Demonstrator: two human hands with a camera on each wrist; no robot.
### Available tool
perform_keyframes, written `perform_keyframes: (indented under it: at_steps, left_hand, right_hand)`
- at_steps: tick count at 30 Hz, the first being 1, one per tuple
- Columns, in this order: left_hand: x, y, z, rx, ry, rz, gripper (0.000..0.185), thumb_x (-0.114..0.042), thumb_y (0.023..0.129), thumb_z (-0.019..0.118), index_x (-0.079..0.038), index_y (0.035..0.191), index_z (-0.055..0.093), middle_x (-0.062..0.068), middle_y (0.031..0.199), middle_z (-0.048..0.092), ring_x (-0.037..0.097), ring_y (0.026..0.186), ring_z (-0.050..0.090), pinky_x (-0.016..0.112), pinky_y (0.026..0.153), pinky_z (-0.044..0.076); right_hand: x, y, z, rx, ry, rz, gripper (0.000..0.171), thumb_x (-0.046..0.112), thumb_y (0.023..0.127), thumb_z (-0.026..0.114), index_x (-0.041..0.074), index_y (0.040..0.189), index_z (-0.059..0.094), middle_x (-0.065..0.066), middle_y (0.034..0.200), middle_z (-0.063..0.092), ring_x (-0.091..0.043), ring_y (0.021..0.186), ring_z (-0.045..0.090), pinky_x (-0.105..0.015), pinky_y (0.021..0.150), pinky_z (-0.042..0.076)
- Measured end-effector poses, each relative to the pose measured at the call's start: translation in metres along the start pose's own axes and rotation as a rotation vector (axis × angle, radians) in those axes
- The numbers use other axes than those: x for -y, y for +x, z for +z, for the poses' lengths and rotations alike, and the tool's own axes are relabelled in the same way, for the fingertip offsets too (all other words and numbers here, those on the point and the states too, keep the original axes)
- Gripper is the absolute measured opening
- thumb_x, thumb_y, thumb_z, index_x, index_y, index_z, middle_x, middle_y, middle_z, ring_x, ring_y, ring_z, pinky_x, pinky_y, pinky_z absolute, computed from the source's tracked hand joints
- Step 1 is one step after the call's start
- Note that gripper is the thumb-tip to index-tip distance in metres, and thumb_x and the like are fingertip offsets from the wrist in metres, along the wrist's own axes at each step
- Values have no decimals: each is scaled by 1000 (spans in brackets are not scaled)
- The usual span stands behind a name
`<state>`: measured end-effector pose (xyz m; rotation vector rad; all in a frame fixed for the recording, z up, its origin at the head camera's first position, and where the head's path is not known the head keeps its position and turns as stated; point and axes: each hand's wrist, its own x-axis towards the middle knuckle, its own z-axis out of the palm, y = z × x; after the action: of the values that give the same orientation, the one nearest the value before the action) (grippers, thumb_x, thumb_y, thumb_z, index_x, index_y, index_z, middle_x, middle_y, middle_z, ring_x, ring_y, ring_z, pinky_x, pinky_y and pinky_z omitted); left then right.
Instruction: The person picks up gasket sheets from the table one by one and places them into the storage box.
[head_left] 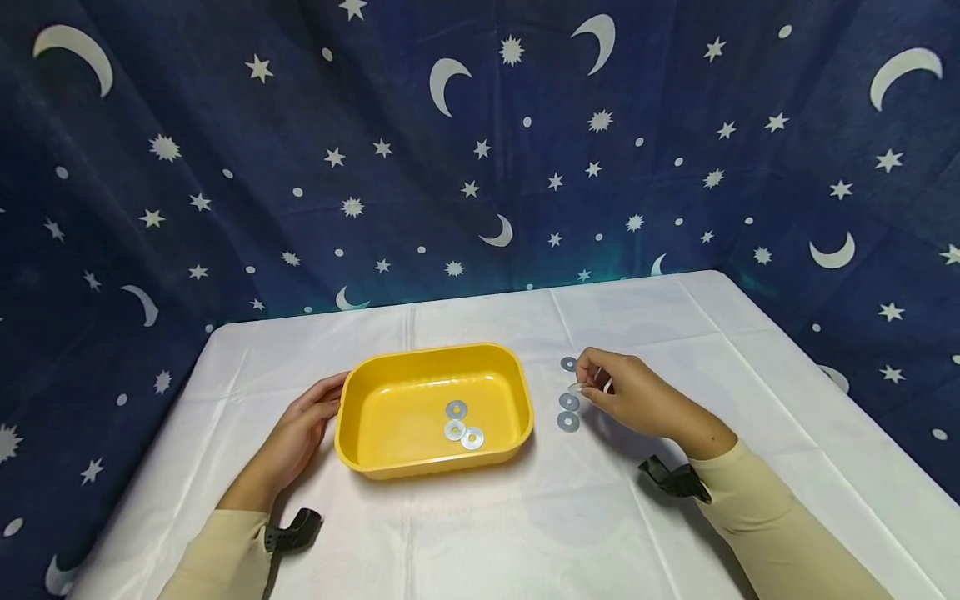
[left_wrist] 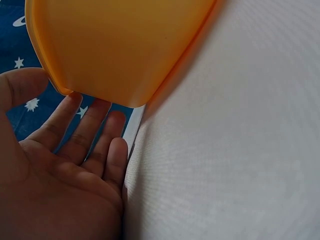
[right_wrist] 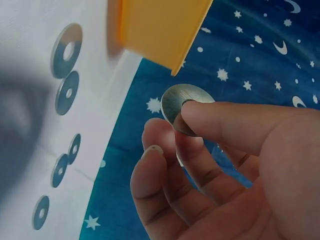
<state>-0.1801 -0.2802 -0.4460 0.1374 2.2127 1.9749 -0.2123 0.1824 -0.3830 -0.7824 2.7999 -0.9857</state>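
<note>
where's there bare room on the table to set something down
Bare white table lies in front of the yellow tray, between the black wrist straps, and beyond the right grip toward the table's right edge. Crowded: the strip of washers between tray and right grip, and the tray's left end, beside the left grip.

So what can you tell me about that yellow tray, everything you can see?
The yellow tray is a shallow, open-topped rectangle with rounded corners, smooth and slightly shiny, apparently plastic. Its walls rise to a plain rim, and no lid or handle shows. It sits upright on the white cloth, with three flat, grey, metal-looking washers on its floor, right of its middle. At its left end, the fingers of the person's left hand touch it.
</note>
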Motion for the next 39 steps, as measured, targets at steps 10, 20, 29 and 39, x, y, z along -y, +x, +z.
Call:
perform_keyframes:
  at_steps: [10,20,29,39]
  left_hand:
    - [0,1,-1,-11,3,1,51,-14,103,40,-5,153,35,1,151,44,-6,126,48,3,101,35]
    - [1,1,-1,-15,-5,-2,50,-13,104,38,-4,153,34,1,151,44,-6,126,49,3,101,35]
    - [1,0,0,-10,-7,4,50,-15,104,39,-4,153,34,5,154,41,-6,127,48,3,101,34]
    - [-2,0,2,2,-5,17,52,-13,103,42,-1,152,33,15,156,36,-6,126,47,3,101,34]
  right_hand:
    - [13,-1,0,-17,12,-13,18,1,90,68,15,93,56,3,84,61,-14,79,57,-24,67,50]
    - [27,-3,3,-78,37,-73,19,0,89,69,15,93,57,5,86,62,-10,79,57,-27,73,53]
    - [37,3,14,-79,65,-117,19,0,89,69,15,93,57,6,83,60,-9,78,56,-26,72,53]
    - [53,14,30,2,85,-108,15,6,92,68,17,93,58,7,85,60,-11,80,56,-25,69,51]
